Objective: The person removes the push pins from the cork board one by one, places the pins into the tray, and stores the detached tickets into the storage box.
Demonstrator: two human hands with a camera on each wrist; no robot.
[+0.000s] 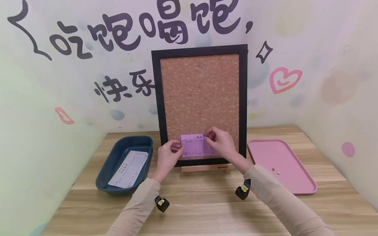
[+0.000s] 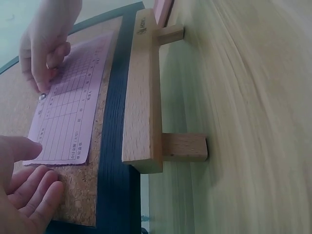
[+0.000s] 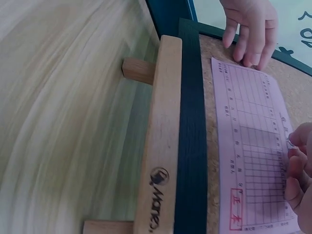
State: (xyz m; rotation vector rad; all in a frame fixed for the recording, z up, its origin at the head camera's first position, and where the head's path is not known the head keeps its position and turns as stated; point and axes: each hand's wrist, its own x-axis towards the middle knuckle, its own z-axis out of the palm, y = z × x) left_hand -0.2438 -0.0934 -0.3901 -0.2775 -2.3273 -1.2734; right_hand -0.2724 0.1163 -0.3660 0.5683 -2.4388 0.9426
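A pink receipt slip (image 1: 192, 146) with printed lines lies flat against the lower part of a black-framed cork board (image 1: 203, 95). At the slip's left edge is my left hand (image 1: 169, 157); in the left wrist view its thumb (image 2: 27, 147) touches the slip, while the fingers lie loosely bent beside the edge. My right hand (image 1: 221, 144) is at the slip's upper edge, pinching a small silver thumbtack (image 2: 42, 96) against the paper. The right fingers partly cover the slip's right side in the head view.
The board leans on a wooden easel (image 1: 203, 168) on the wood table (image 1: 200, 203). Left stands a dark blue basin (image 1: 101, 177) holding white printed slips (image 1: 130, 168). On the right lies a pink tray (image 1: 283, 157) with two small metal pieces (image 1: 278, 173). A patterned wall rises behind.
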